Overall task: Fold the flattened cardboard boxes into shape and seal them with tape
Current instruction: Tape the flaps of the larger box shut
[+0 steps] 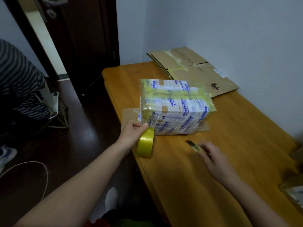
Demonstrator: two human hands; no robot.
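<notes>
Left hand (132, 130) is grasping the tape roll (145, 142) by its upper rim, with the taped box (176, 106) sitting just beyond the knuckles. Right hand (213, 159) is lying blurred over the cutter (192, 145); I cannot tell whether it is gripping. The strip likely needs holding taut while it is being cut close to the box.

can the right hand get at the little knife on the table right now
Probably yes. The right hand is right at the knife, fingers reaching its near end, nothing between them on the table. The box sits further back. Blur hides whether it already grips.
</notes>
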